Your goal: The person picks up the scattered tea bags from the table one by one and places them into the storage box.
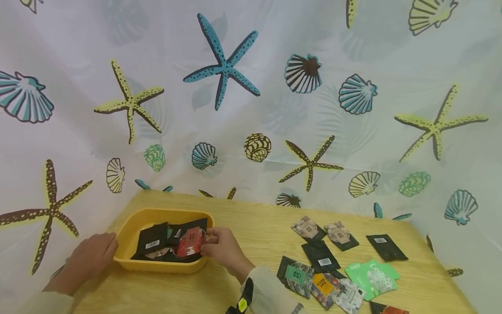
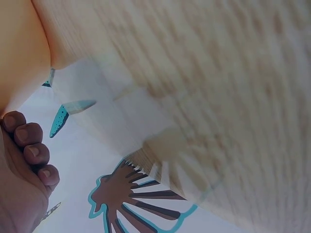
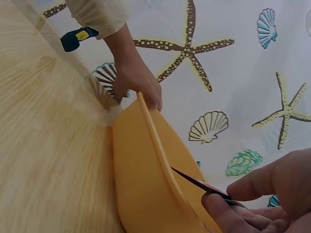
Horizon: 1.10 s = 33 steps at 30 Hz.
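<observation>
A yellow plastic tub (image 1: 161, 265) stands at the left of the table. My left hand (image 1: 91, 257) grips its left end at the rim; in the right wrist view that hand (image 3: 141, 80) lies over the rim. Inside the tub are several black packets (image 1: 152, 242), one showing a white barcode label. My right hand (image 1: 224, 249) reaches over the tub's right end and pinches a flat black packet with a red label (image 1: 191, 241) between thumb and fingers. Edge-on, that packet (image 3: 204, 186) crosses the tub's rim in the right wrist view.
To the right lie several loose packets: black ones (image 1: 320, 256), one with a green label (image 1: 296, 274), one with an orange label (image 1: 323, 285) and a bright green pouch (image 1: 372, 279). A white curtain (image 1: 251, 122) with starfish and shells hangs behind the wooden table (image 1: 243, 213).
</observation>
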Motion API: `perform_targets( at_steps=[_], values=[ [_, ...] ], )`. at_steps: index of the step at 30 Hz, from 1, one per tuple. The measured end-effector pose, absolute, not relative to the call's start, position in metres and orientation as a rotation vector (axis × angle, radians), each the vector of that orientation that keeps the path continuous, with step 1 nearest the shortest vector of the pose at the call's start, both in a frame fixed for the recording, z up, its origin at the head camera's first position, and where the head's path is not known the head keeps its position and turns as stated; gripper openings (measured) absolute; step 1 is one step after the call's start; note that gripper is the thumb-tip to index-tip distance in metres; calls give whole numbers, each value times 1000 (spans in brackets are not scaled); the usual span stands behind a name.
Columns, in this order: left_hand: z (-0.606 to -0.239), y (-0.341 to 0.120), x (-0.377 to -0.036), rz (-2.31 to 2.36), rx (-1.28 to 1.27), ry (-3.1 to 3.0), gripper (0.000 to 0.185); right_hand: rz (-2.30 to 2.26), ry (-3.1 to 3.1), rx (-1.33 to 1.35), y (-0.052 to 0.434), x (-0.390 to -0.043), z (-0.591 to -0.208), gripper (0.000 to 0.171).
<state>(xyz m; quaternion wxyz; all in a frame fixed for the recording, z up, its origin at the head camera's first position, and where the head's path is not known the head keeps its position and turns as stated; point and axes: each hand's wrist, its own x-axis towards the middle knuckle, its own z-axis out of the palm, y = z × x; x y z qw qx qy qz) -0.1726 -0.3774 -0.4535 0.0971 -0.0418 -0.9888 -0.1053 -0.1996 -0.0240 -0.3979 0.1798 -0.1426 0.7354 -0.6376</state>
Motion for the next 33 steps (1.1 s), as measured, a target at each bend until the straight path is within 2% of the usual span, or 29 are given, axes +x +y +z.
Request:
perform_targets(
  at_steps=[7,15,19,25,33],
  values=[
    [-453,-376,-172,-320,-118,-2933,33,-1662,2108,-410,-34,-196,-399,62],
    [-453,-378,-172,-319,-106,-2943,34,-1653,2155,-470,-4,-196,-392,59],
    [-453,-376,-173,-336,-113,-2949,34,-1570,2270,-547,28,-199,-389,53],
    [-458,-377,-173,-343,-128,-2939,33,-1303,2489,-605,94,-206,-386,35],
    [-456,-381,-173,-358,-131,-2926,33,-1008,2691,-390,166,-209,-388,32]
  ],
)
